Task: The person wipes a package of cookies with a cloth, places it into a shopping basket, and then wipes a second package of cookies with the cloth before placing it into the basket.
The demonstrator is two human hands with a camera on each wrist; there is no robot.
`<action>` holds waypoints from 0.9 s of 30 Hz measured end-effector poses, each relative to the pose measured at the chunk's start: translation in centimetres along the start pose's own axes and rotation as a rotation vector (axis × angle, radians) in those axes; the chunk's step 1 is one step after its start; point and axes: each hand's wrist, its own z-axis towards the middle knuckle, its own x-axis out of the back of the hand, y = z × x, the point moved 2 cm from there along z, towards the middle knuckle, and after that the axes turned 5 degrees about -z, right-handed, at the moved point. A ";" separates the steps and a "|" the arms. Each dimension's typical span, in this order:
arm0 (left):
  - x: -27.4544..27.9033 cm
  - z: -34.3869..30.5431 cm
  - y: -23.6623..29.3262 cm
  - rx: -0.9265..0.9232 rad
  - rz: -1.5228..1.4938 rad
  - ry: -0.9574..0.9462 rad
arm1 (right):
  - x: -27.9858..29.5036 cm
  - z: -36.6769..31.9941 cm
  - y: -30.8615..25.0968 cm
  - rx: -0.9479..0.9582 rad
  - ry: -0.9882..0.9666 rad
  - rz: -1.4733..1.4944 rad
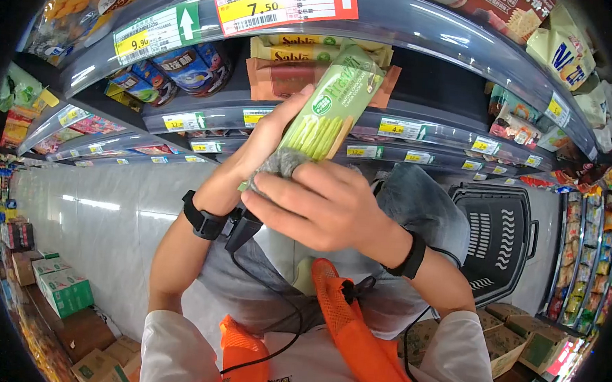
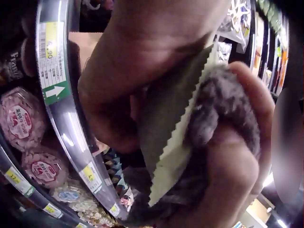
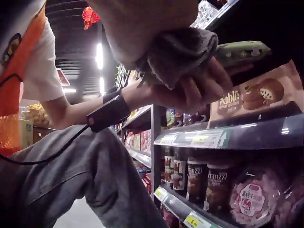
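A green packet of matcha chocolate cookie sticks (image 1: 335, 99) is held up at a slant before the shelf. My left hand (image 1: 271, 130) grips it along its left side, fingers behind it. In the right hand (image 1: 319, 202) a grey cloth (image 1: 283, 163) is bunched, pressed against the packet's lower end. The left wrist view shows the packet's zigzag edge (image 2: 183, 121) beside the cloth (image 2: 223, 102). From the right wrist, the cloth (image 3: 183, 52) lies over the left hand's fingers (image 3: 199, 90), and the packet's far end (image 3: 244, 51) sticks out beyond them.
Sablé cookie packs (image 1: 277, 79) stand on the shelf right behind the packet. Dark blue cans (image 1: 191, 67) are to their left. A black shopping basket (image 1: 490, 235) sits on the floor at right. Cartons (image 1: 62, 285) lie at lower left. A cable (image 1: 293, 304) hangs across my lap.
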 end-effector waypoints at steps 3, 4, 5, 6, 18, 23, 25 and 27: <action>0.3 -0.2 0.3 -0.015 -0.014 -0.040 | 0.4 0.1 0.5 0.137 -0.105 -0.028; 0.4 -0.2 0.4 -0.046 -0.011 -0.060 | 0.5 0.1 0.8 0.183 -0.147 -0.024; 0.6 -0.1 0.5 -0.076 -0.008 -0.080 | 0.6 0.1 1.0 0.178 -0.150 -0.021; 0.6 -0.1 0.7 -0.107 -0.005 -0.100 | 0.8 0.1 1.3 0.174 -0.154 -0.019; 0.8 -0.4 -0.4 0.089 0.073 -0.072 | 3.3 0.1 8.7 -0.478 0.004 -0.288; 1.9 -0.2 -1.0 0.028 0.132 -0.027 | 1.3 -0.3 5.1 -0.287 -0.002 -0.135; 1.1 -0.1 -0.7 0.048 0.096 -0.008 | 1.0 -0.4 2.7 -0.106 -0.071 -0.038; 0.5 -0.3 -0.4 0.019 0.049 0.008 | 0.6 -0.6 1.4 0.047 -0.109 0.032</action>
